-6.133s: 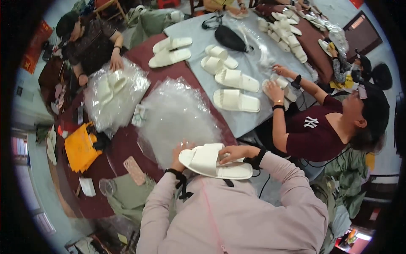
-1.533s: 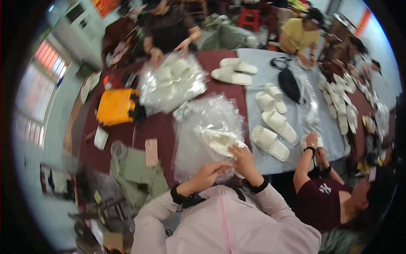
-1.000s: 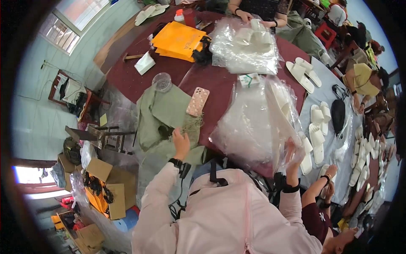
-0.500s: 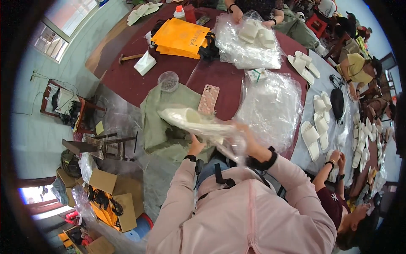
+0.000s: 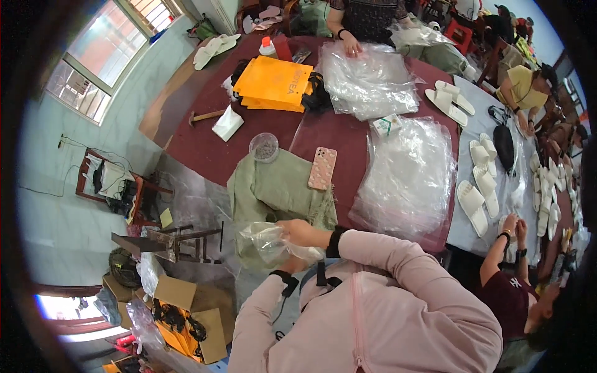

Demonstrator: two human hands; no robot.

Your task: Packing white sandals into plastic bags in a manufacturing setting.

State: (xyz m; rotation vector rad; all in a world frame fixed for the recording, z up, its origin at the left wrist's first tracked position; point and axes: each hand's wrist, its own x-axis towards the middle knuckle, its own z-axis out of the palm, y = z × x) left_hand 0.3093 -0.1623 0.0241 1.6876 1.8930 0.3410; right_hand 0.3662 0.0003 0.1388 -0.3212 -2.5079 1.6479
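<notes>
Both my hands hold a crumpled clear plastic bag (image 5: 266, 244) just off the near edge of the dark red table (image 5: 205, 143), low and to my left. My right hand (image 5: 300, 232) grips the bag from above, fingers curled into the plastic. Under the bag, my left hand (image 5: 293, 264) is mostly hidden, showing little more than its black wristband. What is inside the bag is too blurred to tell. A green cloth (image 5: 273, 186) hangs over the table edge right behind the bag.
A pink phone (image 5: 323, 168) and a small round bowl (image 5: 265, 147) lie by the cloth. Clear bags (image 5: 410, 174) are stacked to the right, with orange bags (image 5: 273, 81) further back. White slippers (image 5: 472, 199) lie on the grey table. A co-worker (image 5: 516, 292) sits on my right. Cardboard boxes (image 5: 186, 304) stand on the floor.
The view swung left from the slipper table. Half a second ago I held a bagged white pair over the green cloth; now the bag is lower, off the table edge.
</notes>
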